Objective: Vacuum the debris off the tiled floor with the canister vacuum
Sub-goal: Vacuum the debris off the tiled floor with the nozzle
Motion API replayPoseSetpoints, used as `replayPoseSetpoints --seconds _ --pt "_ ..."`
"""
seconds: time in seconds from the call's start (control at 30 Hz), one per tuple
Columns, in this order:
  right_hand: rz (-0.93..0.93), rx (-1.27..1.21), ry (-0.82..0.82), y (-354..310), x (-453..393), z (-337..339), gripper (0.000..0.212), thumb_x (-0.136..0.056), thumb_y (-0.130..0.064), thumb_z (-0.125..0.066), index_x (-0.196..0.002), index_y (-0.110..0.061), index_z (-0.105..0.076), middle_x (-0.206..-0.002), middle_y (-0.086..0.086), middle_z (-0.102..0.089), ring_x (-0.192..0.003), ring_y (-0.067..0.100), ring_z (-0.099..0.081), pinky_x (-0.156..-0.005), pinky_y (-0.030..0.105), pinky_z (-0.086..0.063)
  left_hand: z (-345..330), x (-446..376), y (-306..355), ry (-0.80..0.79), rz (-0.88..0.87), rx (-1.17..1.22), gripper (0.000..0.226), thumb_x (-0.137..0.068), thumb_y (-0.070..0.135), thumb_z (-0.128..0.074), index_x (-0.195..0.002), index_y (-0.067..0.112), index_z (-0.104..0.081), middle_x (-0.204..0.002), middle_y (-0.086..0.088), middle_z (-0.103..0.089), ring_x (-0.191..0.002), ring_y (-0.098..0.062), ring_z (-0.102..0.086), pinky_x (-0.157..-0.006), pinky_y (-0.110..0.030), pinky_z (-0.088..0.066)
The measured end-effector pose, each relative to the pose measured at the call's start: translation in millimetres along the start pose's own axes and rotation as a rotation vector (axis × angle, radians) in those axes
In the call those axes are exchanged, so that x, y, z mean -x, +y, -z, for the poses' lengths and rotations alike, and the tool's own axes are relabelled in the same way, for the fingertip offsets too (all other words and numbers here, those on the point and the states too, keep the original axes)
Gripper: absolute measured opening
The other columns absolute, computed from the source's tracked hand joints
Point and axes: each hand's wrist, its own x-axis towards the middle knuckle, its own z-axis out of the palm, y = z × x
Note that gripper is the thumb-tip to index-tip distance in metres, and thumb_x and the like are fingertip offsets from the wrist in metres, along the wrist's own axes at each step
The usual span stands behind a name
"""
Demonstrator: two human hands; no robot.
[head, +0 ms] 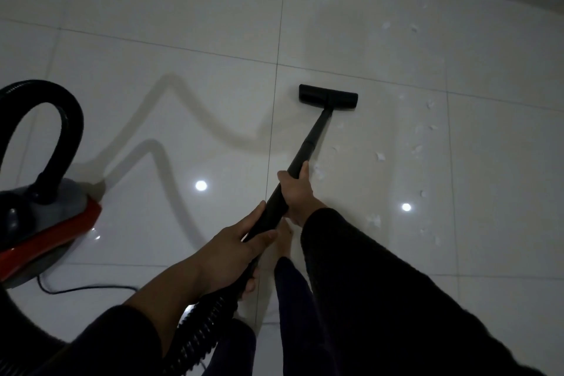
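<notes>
Debris (pixel 422 134), in the form of small white scraps, lies scattered over the tiled floor (pixel 183 49) to the right of and beyond the right hand (pixel 297 192), with a few pieces just beside that hand and others running toward the far wall. Floor head (pixel 328 96), black and flat on the tiles, sits ahead of both hands, left of most of the scraps and just right of a grout line. Wand (pixel 308 143), a black tube, slopes from the floor head back to the hands. Right hand: fingers wrapped around the wand, further along the tube. Left hand (pixel 235 250): fingers curled around the wand's near end, behind and below the right hand, where the ribbed hose (pixel 198 333) begins. Both forearms wear dark sleeves, the left one pushed up. Canister vacuum (pixel 45 217), red and grey, stands on the floor well to the left of the left hand, with a loop of black hose arching above it and a thin black cord (pixel 88 287) trailing across the tiles near its base. One bare foot (pixel 285 238) shows just below the hands, between the two arms. Two bright light spots are mirrored in the glossy tiles, one on either side of the hands.
</notes>
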Motion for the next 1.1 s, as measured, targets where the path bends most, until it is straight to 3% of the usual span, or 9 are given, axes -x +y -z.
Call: replayPoseSetpoints --seconds 0.17,0.3,0.43,0.63,0.83,1.1 --pt "0.011 -0.007 0.004 35.1 20.9 -4.5 0.075 -0.096 -0.022 -0.046 -0.151 -0.042 0.002 -0.120 0.007 -0.047 -0.083 0.022 -0.054 -0.059 0.033 -0.047 -3.9 21.2 -33.5 -0.003 -0.014 -0.047 0.065 -0.095 0.037 -0.051 -0.143 0.055 -0.012 -0.053 -0.005 -0.056 -0.042 -0.015 -0.056 -0.045 -0.026 -0.048" --pt "-0.018 -0.015 0.004 57.9 24.9 -4.8 0.076 -0.096 -0.023 -0.047 -0.150 -0.044 0.002 -0.121 0.007 -0.046 -0.091 0.026 -0.055 -0.069 0.040 -0.050 -10.5 25.1 -53.8 -0.012 -0.012 -0.048 0.065 -0.095 0.036 -0.051 -0.143 0.054 -0.011 -0.051 -0.005 -0.058 -0.041 -0.015 -0.057 -0.044 -0.026 -0.048" --pt "-0.029 -0.007 0.012 76.8 30.1 2.8 0.076 -0.096 -0.021 -0.047 -0.150 -0.043 0.001 -0.124 0.010 -0.047 -0.085 0.023 -0.053 -0.062 0.036 -0.048 -23.8 30.2 -68.4 -0.006 -0.003 -0.053 0.064 -0.095 0.036 -0.050 -0.144 0.053 -0.012 -0.052 -0.004 -0.056 -0.043 -0.015 -0.055 -0.043 -0.025 -0.048" --pt "-0.049 0.029 -0.038 93.1 42.9 24.6 0.077 -0.096 -0.019 -0.046 -0.150 -0.044 0.004 -0.131 0.009 -0.047 -0.100 0.028 -0.053 -0.077 0.045 -0.047 -56.5 41.4 -83.3 0.028 0.006 0.004 0.064 -0.094 0.036 -0.052 -0.142 0.054 -0.015 -0.049 -0.003 -0.056 -0.043 -0.017 -0.055 -0.044 -0.027 -0.048" --pt "-0.060 0.071 -0.082 122.3 67.1 42.8 0.078 -0.095 -0.022 -0.046 -0.149 -0.046 0.005 -0.126 0.008 -0.048 -0.098 0.027 -0.055 -0.070 0.040 -0.050 -87.3 65.7 -103.9 0.041 0.019 0.026 0.067 -0.094 0.035 -0.053 -0.145 0.052 -0.012 -0.058 -0.008 -0.055 -0.044 -0.016 -0.054 -0.045 -0.028 -0.048" --pt "-0.081 0.068 -0.105 150.2 95.0 61.2 0.077 -0.096 -0.021 -0.044 -0.149 -0.046 0.006 -0.118 0.004 -0.046 -0.100 0.026 -0.053 -0.075 0.042 -0.048 -114.9 96.9 -120.2 0.057 0.056 0.026 0.065 -0.094 0.034 -0.053 -0.142 0.055 -0.015 -0.053 -0.005 -0.054 -0.043 -0.016 -0.052 -0.045 -0.027 -0.048"
